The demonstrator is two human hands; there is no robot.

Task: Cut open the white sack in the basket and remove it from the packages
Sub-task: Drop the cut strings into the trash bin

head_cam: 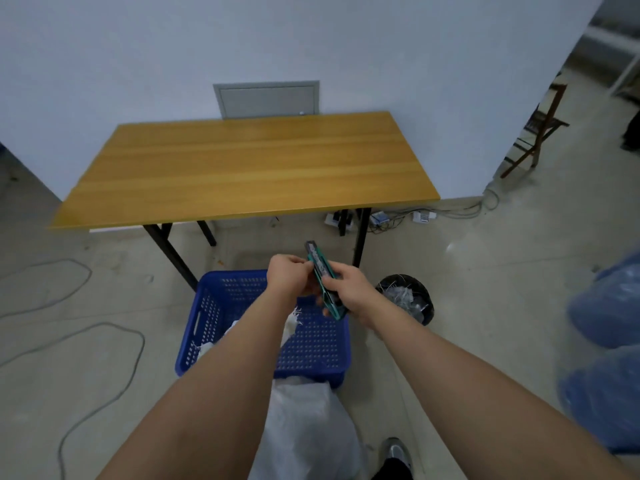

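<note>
A blue perforated basket (311, 348) stands on the floor in front of the table. A white sack (304, 431) hangs out over its near rim toward me, and frayed white edges (291, 323) show inside the basket behind my left forearm. Above the basket I hold a green and black utility knife (323, 275) with both hands. My right hand (349, 289) grips its handle. My left hand (289, 277) pinches the knife from the left side, near its middle. No packages are visible.
A wooden table (242, 168) with black legs stands against the white wall. A black waste bin (407, 301) with white scraps sits right of the basket. Blue plastic bags (606, 358) lie at the right. Cables (86, 341) trail over the floor at left. My shoe (396, 452) shows below.
</note>
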